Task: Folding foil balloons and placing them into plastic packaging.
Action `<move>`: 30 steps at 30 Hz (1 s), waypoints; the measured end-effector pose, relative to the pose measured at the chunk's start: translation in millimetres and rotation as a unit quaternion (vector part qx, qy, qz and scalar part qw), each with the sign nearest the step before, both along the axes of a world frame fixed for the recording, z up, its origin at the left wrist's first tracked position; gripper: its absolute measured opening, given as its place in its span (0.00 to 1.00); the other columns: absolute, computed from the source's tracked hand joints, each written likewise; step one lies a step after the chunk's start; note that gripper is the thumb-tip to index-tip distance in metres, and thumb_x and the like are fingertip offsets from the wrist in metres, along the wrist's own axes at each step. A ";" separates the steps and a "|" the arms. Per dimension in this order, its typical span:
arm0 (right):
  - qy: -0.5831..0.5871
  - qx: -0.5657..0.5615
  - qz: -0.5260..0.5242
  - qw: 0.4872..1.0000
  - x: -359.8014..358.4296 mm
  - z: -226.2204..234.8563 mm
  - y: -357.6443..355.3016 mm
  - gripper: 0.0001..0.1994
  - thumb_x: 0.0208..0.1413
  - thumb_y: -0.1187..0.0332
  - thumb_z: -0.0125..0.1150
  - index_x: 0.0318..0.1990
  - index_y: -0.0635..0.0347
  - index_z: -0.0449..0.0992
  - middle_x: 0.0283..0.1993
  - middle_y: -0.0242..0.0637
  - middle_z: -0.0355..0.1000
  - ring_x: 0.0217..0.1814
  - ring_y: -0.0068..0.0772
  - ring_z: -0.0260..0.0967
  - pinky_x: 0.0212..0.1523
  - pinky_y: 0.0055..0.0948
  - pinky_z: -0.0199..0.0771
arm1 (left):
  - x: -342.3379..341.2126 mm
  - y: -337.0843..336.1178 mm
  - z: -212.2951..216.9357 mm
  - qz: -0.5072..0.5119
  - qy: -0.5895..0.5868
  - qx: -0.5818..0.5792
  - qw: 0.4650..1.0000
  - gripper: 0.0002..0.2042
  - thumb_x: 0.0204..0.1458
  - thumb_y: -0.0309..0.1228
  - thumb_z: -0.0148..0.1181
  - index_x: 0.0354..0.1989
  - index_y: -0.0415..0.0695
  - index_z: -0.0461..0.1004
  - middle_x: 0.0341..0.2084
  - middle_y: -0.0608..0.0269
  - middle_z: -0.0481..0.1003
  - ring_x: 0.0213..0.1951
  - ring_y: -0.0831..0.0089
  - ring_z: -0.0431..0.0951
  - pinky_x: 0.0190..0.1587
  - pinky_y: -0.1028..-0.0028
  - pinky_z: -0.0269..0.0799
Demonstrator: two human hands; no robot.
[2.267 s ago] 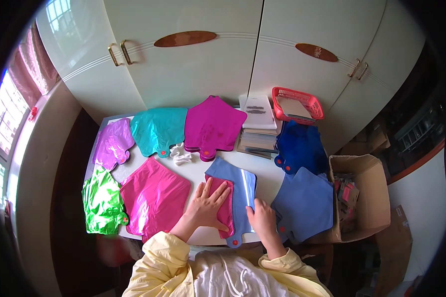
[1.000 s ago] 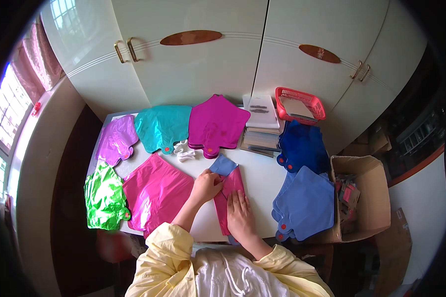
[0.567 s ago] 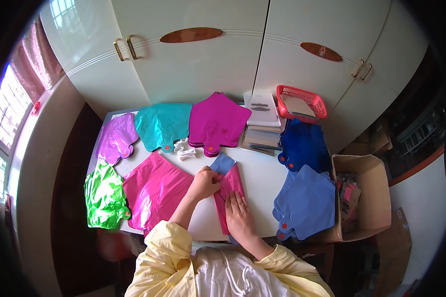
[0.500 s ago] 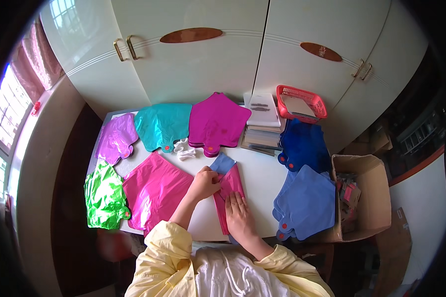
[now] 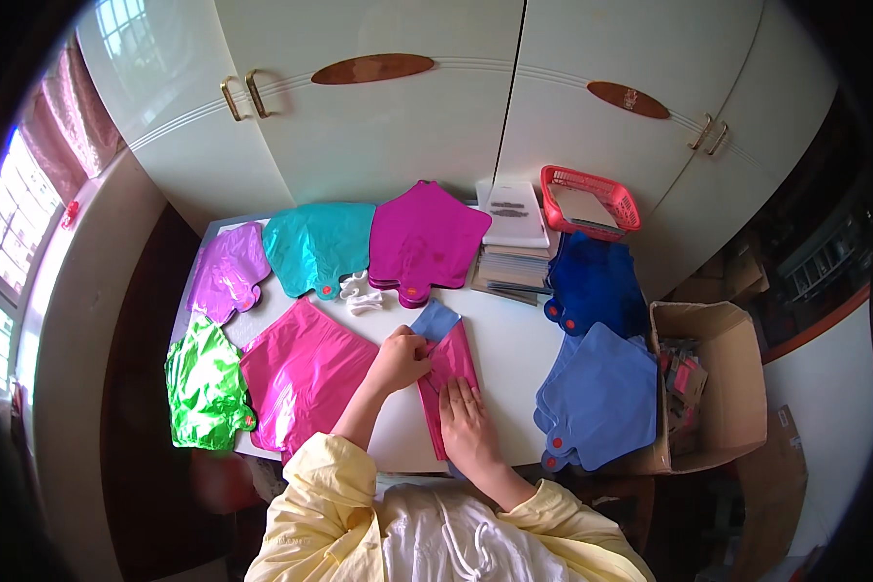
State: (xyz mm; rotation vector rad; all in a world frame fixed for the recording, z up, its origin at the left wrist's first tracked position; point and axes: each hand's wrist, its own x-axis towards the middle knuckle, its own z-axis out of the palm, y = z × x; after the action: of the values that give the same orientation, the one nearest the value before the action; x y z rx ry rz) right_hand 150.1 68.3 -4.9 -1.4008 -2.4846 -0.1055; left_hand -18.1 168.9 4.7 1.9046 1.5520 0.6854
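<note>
A pink foil balloon (image 5: 459, 346), folded into a long narrow strip, lies on the white table (image 5: 510, 369) in front of me. A blue piece (image 5: 435, 321) shows at its far end. My left hand (image 5: 401, 360) has its fingers curled together on the strip's left edge, pinching the foil. Lower down, my right hand (image 5: 468, 424) lies flat across the strip with its fingers stretched out, pressing on it. To the left spreads a stack of flat pink foil balloons (image 5: 306, 369). A small white bundle (image 5: 363, 297) sits beyond my left hand.
Around the table lie green (image 5: 204, 383), purple (image 5: 227, 267), teal (image 5: 318, 244), magenta (image 5: 427, 238), dark blue (image 5: 597, 281) and light blue foil balloons (image 5: 601, 393). A stack of cards (image 5: 510, 267) and a red basket (image 5: 592, 184) stand at the back right. A cardboard box (image 5: 730, 388) is at the right.
My right hand has shifted very slightly left along the folded strip. My left hand keeps its place, and the rest looks the same.
</note>
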 end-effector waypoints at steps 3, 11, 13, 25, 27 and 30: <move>-0.013 0.003 0.007 1.000 -0.2 1.1 -0.7 0.21 0.55 0.68 0.43 0.53 0.72 0.68 0.60 0.54 0.63 0.66 0.47 0.57 0.68 0.42 0.49 | -0.6 0.0 0.0 -0.003 -0.002 0.005 1.000 0.08 0.36 0.29 0.62 0.22 0.37 0.73 0.28 0.52 0.70 0.32 0.57 0.73 0.38 0.67 0.71; -0.005 0.001 0.001 1.000 -1.5 -3.8 -1.2 0.21 0.55 0.68 0.43 0.53 0.72 0.67 0.60 0.54 0.63 0.66 0.48 0.57 0.67 0.43 0.51 | 2.6 -2.7 6.6 0.006 -0.011 0.002 1.000 0.07 0.35 0.27 0.60 0.20 0.37 0.71 0.26 0.51 0.70 0.34 0.57 0.73 0.39 0.65 0.71; -0.006 0.000 0.001 1.000 -1.3 -4.0 -1.6 0.21 0.55 0.68 0.43 0.53 0.72 0.67 0.60 0.54 0.63 0.66 0.48 0.57 0.67 0.43 0.52 | 2.7 -3.2 6.0 0.010 -0.015 0.004 1.000 0.07 0.34 0.27 0.61 0.20 0.37 0.71 0.27 0.50 0.70 0.34 0.56 0.73 0.39 0.65 0.71; 0.074 -0.012 0.012 0.997 1.1 -10.1 0.3 0.19 0.54 0.70 0.46 0.51 0.73 0.68 0.56 0.57 0.64 0.62 0.52 0.61 0.65 0.46 0.56 | 24.1 -26.8 13.6 -0.033 0.024 0.164 0.986 0.07 0.43 0.27 0.60 0.32 0.41 0.77 0.32 0.54 0.72 0.38 0.56 0.74 0.42 0.64 0.72; 0.107 -0.024 0.009 0.994 1.4 -18.8 0.6 0.18 0.54 0.70 0.47 0.50 0.73 0.69 0.53 0.58 0.66 0.59 0.54 0.63 0.64 0.47 0.58 | 35.9 -41.3 20.4 -0.101 0.025 0.121 0.987 0.09 0.46 0.30 0.59 0.35 0.42 0.78 0.32 0.55 0.72 0.38 0.57 0.74 0.42 0.64 0.72; 0.070 -0.014 0.000 0.997 1.6 -17.4 -1.3 0.18 0.54 0.69 0.48 0.49 0.72 0.71 0.50 0.56 0.66 0.57 0.51 0.64 0.63 0.44 0.59 | 42.4 -45.9 21.8 -0.148 0.074 0.117 0.979 0.13 0.51 0.34 0.55 0.42 0.43 0.76 0.31 0.56 0.72 0.36 0.59 0.75 0.40 0.65 0.73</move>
State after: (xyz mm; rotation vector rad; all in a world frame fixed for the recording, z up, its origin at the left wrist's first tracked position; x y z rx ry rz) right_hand 151.7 67.0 -22.3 -1.3690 -2.3807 0.0255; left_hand 24.3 123.0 26.4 2.3485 1.2755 0.6261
